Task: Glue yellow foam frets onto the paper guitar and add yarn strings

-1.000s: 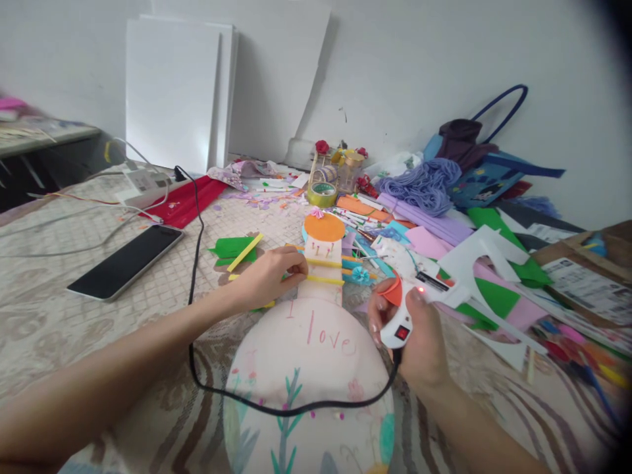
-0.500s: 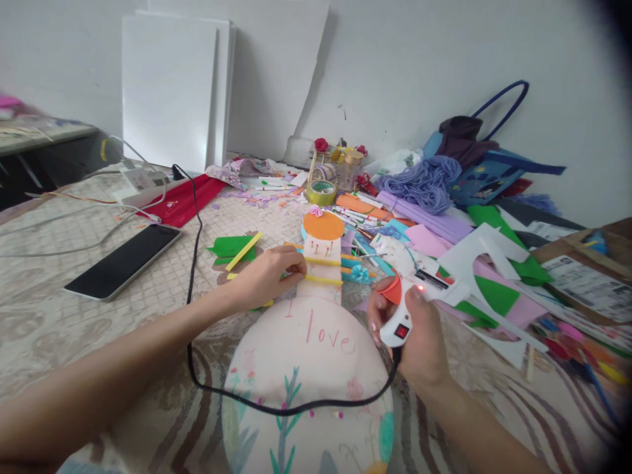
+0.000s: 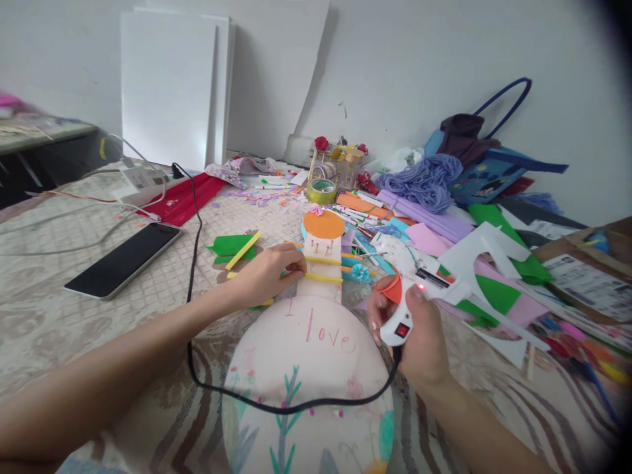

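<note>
A pale, painted cutout (image 3: 316,355) shaped like a guitar lies before me, with "I love" written on its round body. Yellow strips (image 3: 323,278) cross its narrow neck, and an orange disc (image 3: 323,224) tops it. My left hand (image 3: 276,271) is closed at the left side of the neck, fingertips pinched on the lower yellow strip; its end is hidden by the fingers. In my right hand (image 3: 419,336) is a white hot glue gun (image 3: 402,316) with an orange trigger and a lit red light. Its nozzle points left toward the neck. A blue paper flower (image 3: 359,272) sits right of the neck.
The gun's black cord (image 3: 296,409) loops across the cutout. At left lie a phone (image 3: 123,260), a power strip (image 3: 141,187) and green paper (image 3: 232,247). White foam scraps (image 3: 486,247), purple yarn (image 3: 419,184) and a cardboard box (image 3: 592,263) crowd the right. A tape roll (image 3: 322,191) stands behind.
</note>
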Demonstrator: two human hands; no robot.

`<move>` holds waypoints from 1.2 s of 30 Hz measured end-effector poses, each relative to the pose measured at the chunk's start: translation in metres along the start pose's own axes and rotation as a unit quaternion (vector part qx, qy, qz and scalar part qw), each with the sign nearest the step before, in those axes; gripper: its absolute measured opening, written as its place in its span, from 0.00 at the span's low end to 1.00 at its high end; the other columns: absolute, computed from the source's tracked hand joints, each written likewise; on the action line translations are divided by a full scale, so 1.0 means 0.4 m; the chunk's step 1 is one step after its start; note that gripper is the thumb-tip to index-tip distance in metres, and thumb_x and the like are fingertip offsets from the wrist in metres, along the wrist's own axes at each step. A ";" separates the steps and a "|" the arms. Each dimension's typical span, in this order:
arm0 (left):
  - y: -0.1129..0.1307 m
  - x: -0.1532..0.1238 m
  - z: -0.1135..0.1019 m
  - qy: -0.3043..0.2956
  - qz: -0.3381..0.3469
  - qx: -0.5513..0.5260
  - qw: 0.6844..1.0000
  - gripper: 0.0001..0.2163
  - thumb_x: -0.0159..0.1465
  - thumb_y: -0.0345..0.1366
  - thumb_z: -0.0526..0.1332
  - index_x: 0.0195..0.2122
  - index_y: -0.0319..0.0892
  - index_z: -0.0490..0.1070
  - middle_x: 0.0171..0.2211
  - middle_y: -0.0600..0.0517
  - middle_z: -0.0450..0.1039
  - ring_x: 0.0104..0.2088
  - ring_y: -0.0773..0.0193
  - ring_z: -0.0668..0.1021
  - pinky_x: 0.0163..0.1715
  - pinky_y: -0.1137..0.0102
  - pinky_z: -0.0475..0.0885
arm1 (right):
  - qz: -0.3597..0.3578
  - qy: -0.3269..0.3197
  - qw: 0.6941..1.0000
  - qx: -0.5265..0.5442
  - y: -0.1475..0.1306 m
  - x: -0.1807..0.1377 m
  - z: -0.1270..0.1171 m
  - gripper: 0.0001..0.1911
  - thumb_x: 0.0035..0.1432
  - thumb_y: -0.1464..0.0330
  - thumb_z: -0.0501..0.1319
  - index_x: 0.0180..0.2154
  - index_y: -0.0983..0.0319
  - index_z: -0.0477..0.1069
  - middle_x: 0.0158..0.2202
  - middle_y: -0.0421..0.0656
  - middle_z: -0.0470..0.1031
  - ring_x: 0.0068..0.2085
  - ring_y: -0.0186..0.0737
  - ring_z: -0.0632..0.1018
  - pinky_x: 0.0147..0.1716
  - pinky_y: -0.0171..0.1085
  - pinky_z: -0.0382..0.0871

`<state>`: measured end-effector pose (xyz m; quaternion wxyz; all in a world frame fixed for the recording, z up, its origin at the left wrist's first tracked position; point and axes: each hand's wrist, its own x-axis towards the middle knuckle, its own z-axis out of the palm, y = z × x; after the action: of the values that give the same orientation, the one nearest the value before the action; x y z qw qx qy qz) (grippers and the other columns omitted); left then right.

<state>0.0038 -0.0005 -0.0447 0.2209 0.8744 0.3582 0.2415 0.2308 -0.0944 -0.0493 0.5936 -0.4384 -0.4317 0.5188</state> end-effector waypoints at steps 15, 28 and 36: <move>-0.001 -0.001 0.003 0.001 0.003 0.006 1.000 0.05 0.61 0.26 0.55 0.31 0.39 0.70 0.32 0.50 0.70 0.33 0.64 0.72 0.35 0.71 0.65 | 0.000 0.005 1.000 -0.014 -0.002 -0.002 0.000 0.20 0.58 0.48 0.56 0.29 0.58 0.68 0.17 0.39 0.66 0.17 0.34 0.64 0.16 0.35 0.54; 0.000 0.002 0.006 0.003 0.005 0.020 1.000 0.06 0.61 0.25 0.55 0.31 0.37 0.71 0.31 0.50 0.70 0.33 0.65 0.72 0.35 0.72 0.66 | -0.007 -0.008 1.000 -0.006 0.002 0.001 -0.001 0.20 0.59 0.48 0.56 0.30 0.59 0.67 0.17 0.38 0.66 0.16 0.33 0.64 0.14 0.34 0.53; -0.001 -0.002 0.009 0.004 0.012 0.020 1.000 0.06 0.62 0.26 0.55 0.32 0.37 0.71 0.31 0.50 0.71 0.33 0.65 0.72 0.35 0.71 0.66 | -0.004 -0.014 1.000 0.002 0.005 0.002 -0.003 0.20 0.59 0.49 0.56 0.31 0.59 0.68 0.17 0.38 0.67 0.16 0.33 0.64 0.15 0.33 0.54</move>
<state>0.0051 -0.0015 -0.0479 0.1992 0.8820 0.3533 0.2400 0.2315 -0.0933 -0.0513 0.5905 -0.4278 -0.4411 0.5232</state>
